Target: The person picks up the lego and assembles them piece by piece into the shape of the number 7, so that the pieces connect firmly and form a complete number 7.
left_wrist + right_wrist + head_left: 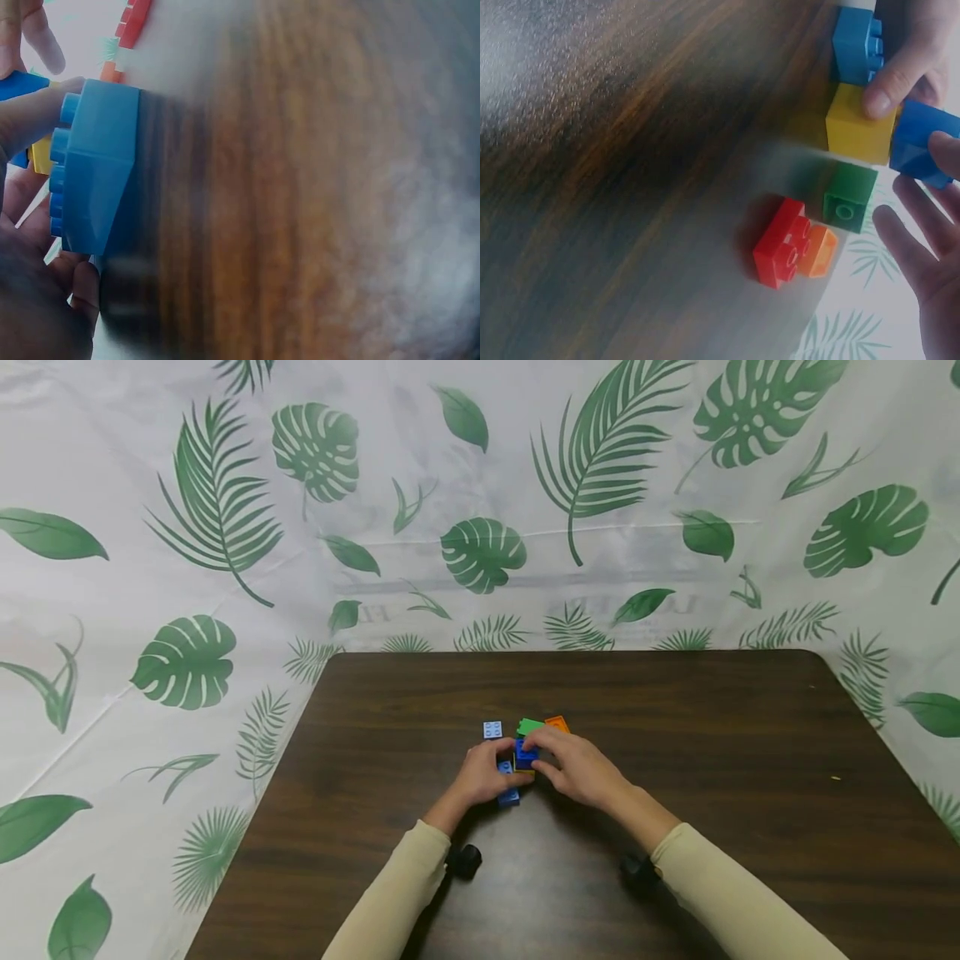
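Observation:
My left hand (482,774) grips a yellow brick (855,135) standing on the table, its thumb against the side nearest me. A dark blue brick (527,752) is pinched between the thumb and fingers of my right hand (583,768). In the right wrist view this dark blue brick (924,142) sits slightly tilted right at the top of the yellow one. Close beside my left hand is a lighter blue brick (97,165) with a slanted side, partly covered by that hand in the head view.
A green brick (529,727) and an orange brick (557,723) lie just beyond my right hand. A red brick (780,244) lies by the orange one. Behind my left hand is a light blue brick (492,729). The dark wooden table (712,735) meets a leaf-patterned sheet (405,602).

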The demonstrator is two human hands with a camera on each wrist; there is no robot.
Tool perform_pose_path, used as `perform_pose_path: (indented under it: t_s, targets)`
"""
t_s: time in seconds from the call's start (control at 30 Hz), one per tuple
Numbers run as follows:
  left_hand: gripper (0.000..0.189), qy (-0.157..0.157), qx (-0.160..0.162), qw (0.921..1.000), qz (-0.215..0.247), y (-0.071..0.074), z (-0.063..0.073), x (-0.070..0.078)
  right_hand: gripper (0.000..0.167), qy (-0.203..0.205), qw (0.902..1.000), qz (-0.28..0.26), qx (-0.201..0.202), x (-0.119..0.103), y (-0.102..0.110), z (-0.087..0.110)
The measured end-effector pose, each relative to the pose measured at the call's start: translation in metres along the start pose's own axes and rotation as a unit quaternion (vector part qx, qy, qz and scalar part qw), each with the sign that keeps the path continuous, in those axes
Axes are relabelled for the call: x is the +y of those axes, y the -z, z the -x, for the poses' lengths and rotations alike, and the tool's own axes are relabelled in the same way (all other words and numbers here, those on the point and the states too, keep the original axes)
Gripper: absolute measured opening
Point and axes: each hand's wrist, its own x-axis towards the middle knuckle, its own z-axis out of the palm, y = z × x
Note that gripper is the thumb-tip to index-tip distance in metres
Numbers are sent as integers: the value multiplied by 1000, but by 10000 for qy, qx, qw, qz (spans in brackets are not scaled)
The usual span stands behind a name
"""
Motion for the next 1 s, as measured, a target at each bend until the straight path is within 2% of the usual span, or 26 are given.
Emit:
perform_pose_path:
  t_s: [0.4,0.83,1.0]
  targets:
    - [35,-41,87,10000,3,-3,2,-1,26,220,9995,189,-99,-1,-1,0]
    - [36,-72,205,9997,-147,-2,3,0,26,463,9980,409,117,-8,-6,1]
    - [35,-81,191,9997,-130,-3,1,0,26,272,9988,342,214,-10,-6,2]
